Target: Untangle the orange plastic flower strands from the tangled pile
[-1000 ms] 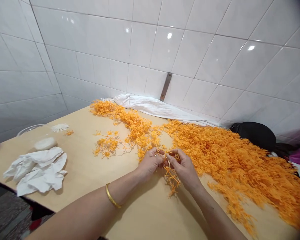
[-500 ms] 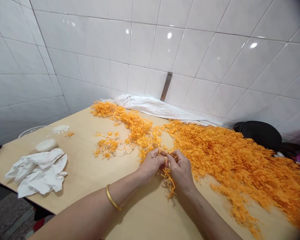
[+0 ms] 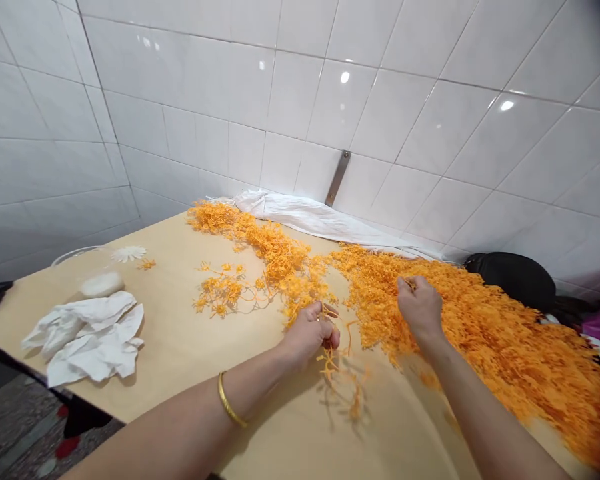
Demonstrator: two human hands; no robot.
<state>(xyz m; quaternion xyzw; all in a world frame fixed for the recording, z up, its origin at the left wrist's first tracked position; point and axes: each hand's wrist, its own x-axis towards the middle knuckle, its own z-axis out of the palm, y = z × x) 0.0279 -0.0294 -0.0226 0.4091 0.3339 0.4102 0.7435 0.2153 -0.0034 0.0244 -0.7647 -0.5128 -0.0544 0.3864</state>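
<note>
My left hand (image 3: 314,332), with a gold bangle on its wrist, is closed around some thin orange plastic flower sprigs (image 3: 333,363). Their branching ends dangle below the fingers, smeared by motion. My right hand (image 3: 421,308) is over the near-left part of a large pile of orange sprigs (image 3: 480,333), its fingers pinched together. What is between those fingers is too small to make out against the orange behind. Past my left hand lies a strand of joined orange flowers (image 3: 275,250), with a small loose cluster (image 3: 220,290) to its left.
Crumpled white cloths (image 3: 95,340) and a round white object (image 3: 101,285) lie on the left of the tan table (image 3: 180,373). Near them is a white flower-shaped piece (image 3: 128,254). White fabric (image 3: 300,217) runs along the tiled wall; a black bag (image 3: 510,280) sits at right.
My right hand has left my left hand and moved right and away, over the large pile. My left hand keeps hold of the sprigs, which now swing. The view has shifted slightly.
</note>
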